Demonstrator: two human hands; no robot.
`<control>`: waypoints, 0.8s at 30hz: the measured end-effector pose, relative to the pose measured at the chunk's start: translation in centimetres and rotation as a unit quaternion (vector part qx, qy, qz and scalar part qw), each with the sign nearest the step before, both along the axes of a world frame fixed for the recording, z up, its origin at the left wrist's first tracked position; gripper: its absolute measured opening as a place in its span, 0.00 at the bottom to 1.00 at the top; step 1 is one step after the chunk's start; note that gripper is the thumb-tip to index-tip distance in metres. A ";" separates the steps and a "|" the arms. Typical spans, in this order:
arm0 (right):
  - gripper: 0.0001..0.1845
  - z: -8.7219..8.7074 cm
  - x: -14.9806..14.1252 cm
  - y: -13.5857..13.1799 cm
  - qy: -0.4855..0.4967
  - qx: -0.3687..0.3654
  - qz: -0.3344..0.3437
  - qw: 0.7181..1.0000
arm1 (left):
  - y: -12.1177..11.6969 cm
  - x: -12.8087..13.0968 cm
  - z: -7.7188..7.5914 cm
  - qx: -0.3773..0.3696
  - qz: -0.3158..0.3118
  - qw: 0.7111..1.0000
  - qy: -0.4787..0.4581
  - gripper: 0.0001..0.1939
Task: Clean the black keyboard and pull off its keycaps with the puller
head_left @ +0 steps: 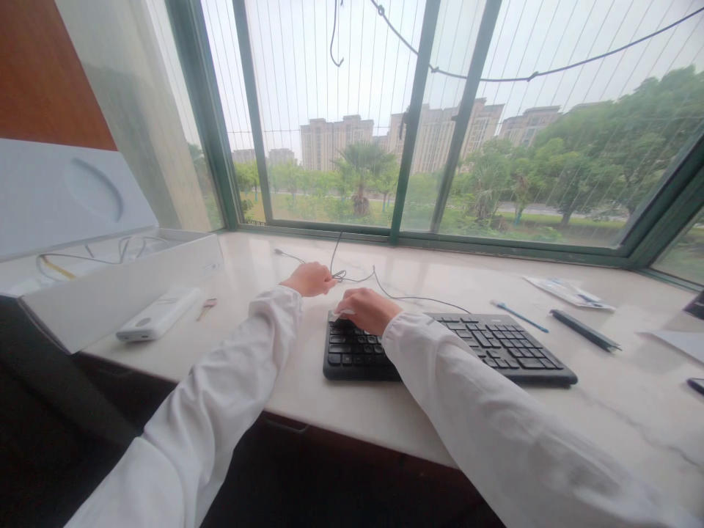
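Blk keyboard flat (partly hidden), thin dk cable kinked behind.

From where I'm standing, keyboard is clock centre: matt plastic. Wad under the right hand: thin, soft, paper or cloth, can't tell. Tabletop: smooth, glossy, stone-look. 9 o'clock, power bank: smooth plastic. 10, box: smooth card. 12, window panes: glass; frame: painted metal look. 3, pen: matt plastic. 8, left sleeve: creased matt cloth.

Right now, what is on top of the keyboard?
The right hand, with something white beneath it, is over the keyboard's left part; the right sleeve crosses its middle. Keys behind them are hidden.
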State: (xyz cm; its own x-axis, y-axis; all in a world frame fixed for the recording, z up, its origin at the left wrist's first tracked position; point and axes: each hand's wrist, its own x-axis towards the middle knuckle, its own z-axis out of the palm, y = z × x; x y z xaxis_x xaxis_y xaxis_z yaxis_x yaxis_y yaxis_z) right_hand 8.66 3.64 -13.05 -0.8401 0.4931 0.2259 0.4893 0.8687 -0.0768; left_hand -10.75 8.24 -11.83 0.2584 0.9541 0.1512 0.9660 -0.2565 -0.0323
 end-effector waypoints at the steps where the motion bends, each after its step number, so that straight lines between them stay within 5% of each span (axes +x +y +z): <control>1: 0.13 0.1 0.7 0.1 -0.006 0.004 0.000 1.000 | 0.1 0.0 0.0 -0.001 0.000 1.000 0.001 0.24; 13: 0.12 -0.1 12.3 0.7 -0.027 0.031 -0.051 0.998 | 0.3 0.0 -0.1 -0.011 0.004 1.000 0.002 0.24; 20: 0.13 -0.5 20.4 1.3 -0.042 0.048 -0.137 0.989 | 0.3 0.0 -0.1 -0.013 0.003 1.000 -0.002 0.24; 24: 0.12 -0.2 22.7 1.4 -0.040 0.050 -0.168 0.984 | 0.3 -0.1 -0.1 -0.011 0.004 1.000 -0.003 0.24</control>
